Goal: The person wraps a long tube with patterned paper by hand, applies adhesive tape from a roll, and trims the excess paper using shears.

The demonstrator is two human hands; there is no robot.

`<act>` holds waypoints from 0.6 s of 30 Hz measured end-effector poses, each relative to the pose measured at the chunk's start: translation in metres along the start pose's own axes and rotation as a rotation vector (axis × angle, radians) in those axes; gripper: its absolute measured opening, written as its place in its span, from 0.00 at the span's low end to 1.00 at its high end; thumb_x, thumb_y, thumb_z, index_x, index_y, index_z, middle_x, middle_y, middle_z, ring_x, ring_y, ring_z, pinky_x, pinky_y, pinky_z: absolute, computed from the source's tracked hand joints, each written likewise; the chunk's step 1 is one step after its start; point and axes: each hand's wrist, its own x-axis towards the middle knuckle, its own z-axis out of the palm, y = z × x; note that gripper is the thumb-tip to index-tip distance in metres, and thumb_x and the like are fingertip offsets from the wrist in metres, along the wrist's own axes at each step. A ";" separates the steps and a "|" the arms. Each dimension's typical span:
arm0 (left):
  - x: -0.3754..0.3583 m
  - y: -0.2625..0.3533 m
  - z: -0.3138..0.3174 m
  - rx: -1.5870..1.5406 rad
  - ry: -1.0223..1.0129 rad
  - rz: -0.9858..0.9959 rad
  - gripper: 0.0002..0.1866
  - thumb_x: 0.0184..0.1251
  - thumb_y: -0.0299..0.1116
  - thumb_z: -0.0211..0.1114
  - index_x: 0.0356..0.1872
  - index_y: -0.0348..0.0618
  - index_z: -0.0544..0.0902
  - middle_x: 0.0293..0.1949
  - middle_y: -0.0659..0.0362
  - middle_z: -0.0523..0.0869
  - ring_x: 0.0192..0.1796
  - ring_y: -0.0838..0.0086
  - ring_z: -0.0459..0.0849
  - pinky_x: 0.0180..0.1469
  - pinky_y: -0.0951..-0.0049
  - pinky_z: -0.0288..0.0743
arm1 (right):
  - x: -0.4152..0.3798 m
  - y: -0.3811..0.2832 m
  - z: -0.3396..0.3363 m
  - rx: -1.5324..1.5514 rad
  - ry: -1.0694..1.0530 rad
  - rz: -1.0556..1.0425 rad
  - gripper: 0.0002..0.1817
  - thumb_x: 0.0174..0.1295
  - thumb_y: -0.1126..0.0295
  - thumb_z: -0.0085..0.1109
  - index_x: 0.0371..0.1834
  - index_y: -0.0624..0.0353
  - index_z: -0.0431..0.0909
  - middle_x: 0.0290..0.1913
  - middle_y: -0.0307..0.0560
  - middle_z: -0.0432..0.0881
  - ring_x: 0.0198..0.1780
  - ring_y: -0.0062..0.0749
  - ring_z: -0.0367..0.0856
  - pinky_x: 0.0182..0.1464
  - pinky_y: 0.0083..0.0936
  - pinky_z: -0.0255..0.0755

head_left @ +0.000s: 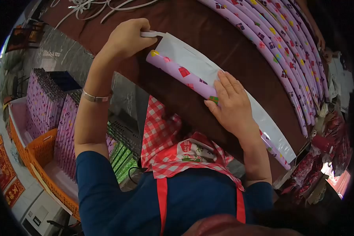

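Note:
A long roll of purple gift-patterned wrapping paper [177, 72] lies across the brown-covered table, with a white flap [192, 57] along its far side. My left hand [128, 38] is closed at the roll's left end and pinches a narrow white strip [149, 34], which runs to the flap's corner. Lying flat over the roll and flap, my right hand [234, 104] has its fingers stretched out and its thumb on the near side. The part of the roll under my right hand and forearm is hidden.
Several finished-looking purple rolls [279, 59] lie at the far right. Loose white strips [86, 8] curl at the table's back left. Left of me, an orange crate [43, 147] holds purple patterned bundles [47, 102]. Another person's hand [320, 39] shows at the right edge.

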 end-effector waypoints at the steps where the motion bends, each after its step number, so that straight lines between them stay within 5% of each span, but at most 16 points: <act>1: -0.003 0.001 -0.004 0.001 -0.003 0.007 0.17 0.52 0.42 0.70 0.36 0.37 0.84 0.31 0.48 0.85 0.38 0.57 0.86 0.43 0.61 0.78 | 0.000 0.000 0.000 0.000 -0.010 0.001 0.31 0.51 0.60 0.74 0.55 0.68 0.77 0.64 0.61 0.76 0.67 0.52 0.72 0.67 0.48 0.67; 3: -0.010 0.005 -0.009 -0.127 -0.055 0.068 0.18 0.58 0.39 0.75 0.34 0.34 0.78 0.33 0.57 0.80 0.36 0.71 0.79 0.40 0.70 0.74 | 0.000 0.001 0.001 -0.002 -0.005 0.004 0.31 0.52 0.59 0.73 0.56 0.68 0.77 0.64 0.61 0.76 0.68 0.52 0.71 0.67 0.48 0.67; 7: -0.030 0.026 -0.007 -0.417 -0.161 0.349 0.19 0.65 0.42 0.72 0.35 0.33 0.80 0.47 0.56 0.80 0.46 0.75 0.78 0.47 0.74 0.73 | -0.001 0.001 0.003 0.009 0.004 0.010 0.31 0.53 0.58 0.72 0.56 0.68 0.76 0.64 0.61 0.76 0.68 0.52 0.71 0.67 0.49 0.67; 10: -0.035 0.034 0.008 -0.603 -0.137 0.181 0.14 0.71 0.37 0.66 0.37 0.32 0.81 0.47 0.56 0.81 0.46 0.74 0.79 0.47 0.73 0.74 | 0.000 0.001 0.002 0.018 -0.003 0.016 0.31 0.53 0.58 0.72 0.56 0.68 0.77 0.65 0.61 0.76 0.68 0.52 0.72 0.67 0.49 0.67; 15: -0.036 0.017 0.023 -0.470 0.082 0.303 0.10 0.73 0.32 0.64 0.40 0.32 0.82 0.40 0.57 0.83 0.39 0.73 0.83 0.42 0.74 0.77 | 0.000 0.000 0.001 0.028 0.002 0.023 0.31 0.53 0.57 0.72 0.55 0.68 0.77 0.64 0.61 0.76 0.68 0.52 0.72 0.67 0.49 0.68; 17: -0.036 0.009 0.022 -0.716 0.084 0.021 0.08 0.71 0.28 0.64 0.46 0.34 0.81 0.40 0.58 0.85 0.43 0.75 0.84 0.45 0.75 0.78 | -0.001 0.000 0.001 0.037 0.007 0.024 0.31 0.53 0.57 0.72 0.55 0.68 0.77 0.64 0.61 0.76 0.68 0.52 0.72 0.67 0.49 0.68; 18: -0.032 -0.002 0.021 -0.586 0.065 0.043 0.12 0.68 0.24 0.64 0.51 0.34 0.79 0.43 0.57 0.86 0.46 0.75 0.85 0.48 0.75 0.79 | -0.001 0.000 0.002 0.035 0.011 0.023 0.31 0.54 0.57 0.72 0.55 0.68 0.77 0.64 0.62 0.76 0.68 0.52 0.72 0.67 0.49 0.68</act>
